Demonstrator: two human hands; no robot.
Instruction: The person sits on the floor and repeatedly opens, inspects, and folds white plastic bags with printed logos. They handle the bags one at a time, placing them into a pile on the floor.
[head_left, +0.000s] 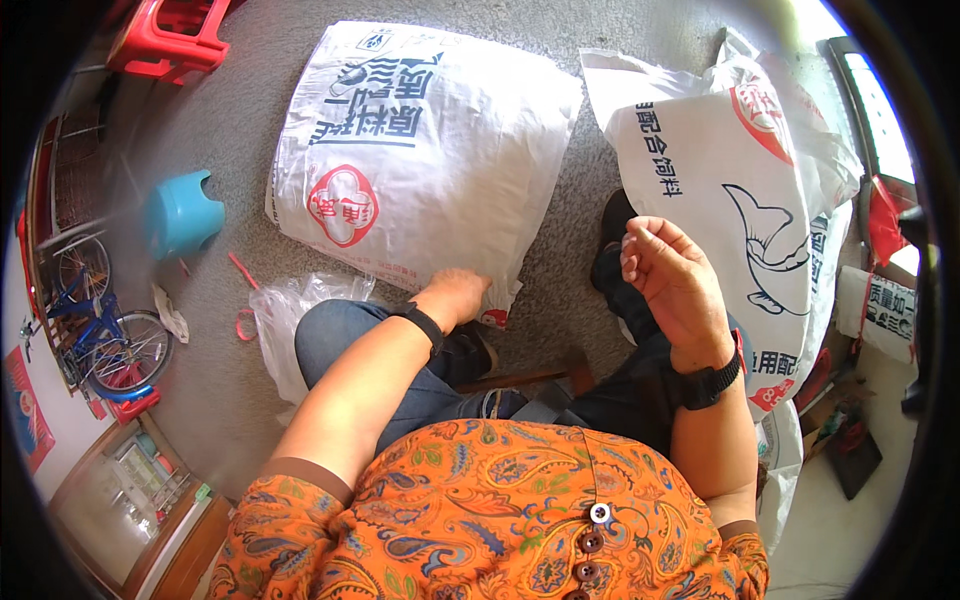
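A white woven plastic sack (457, 172) with dark and red print lies spread on the floor in front of me. My left hand (456, 295) is closed at its near edge, close to the corner, with most of the fingers hidden from view. My right hand (667, 262) is raised over my right leg, palm turned inward. Its fingers are curled and the thumb meets the index finger; I see nothing between them. Just right of it, a second white printed sack (705, 202) with a fish-tail drawing rests beside my leg.
Crumpled clear plastic (300, 307) lies by my left knee, near a red strip (244, 270). Farther left are a blue plastic stool (185, 214), a red stool (172, 41) and a blue bicycle (112, 330). A tied white bundle (881, 311) sits at the far right.
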